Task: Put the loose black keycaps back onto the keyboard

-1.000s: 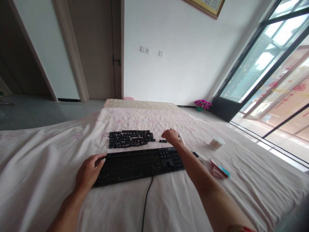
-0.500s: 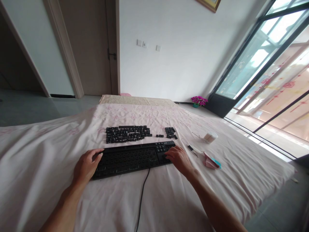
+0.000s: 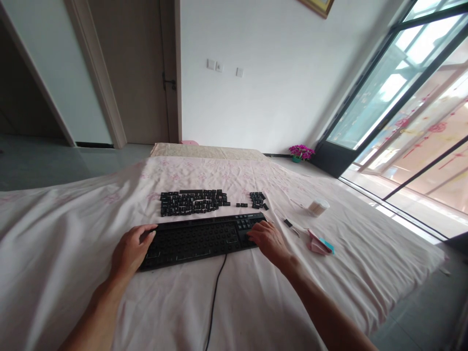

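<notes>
Black keyboard (image 3: 199,239) lies lengthwise from about nine to three o'clock, I see; left hand (image 3: 128,247) clamps its left end; right hand (image 3: 270,241) is over the other end, whether pinching I cannot tell; loose keycaps (image 3: 257,198) lie at twelve o'clock from this hand.

Parts of the keyboard (image 3: 197,240) are hidden from you
Your left hand (image 3: 130,247) covers some of its left end, your right hand (image 3: 271,240) some of the right; whether either pinches anything, you cannot tell. Legends on the loose keycaps (image 3: 188,205) are too small to read. The view's bottom edge crops your cable (image 3: 214,302), the top edge a framed picture (image 3: 320,7).
</notes>
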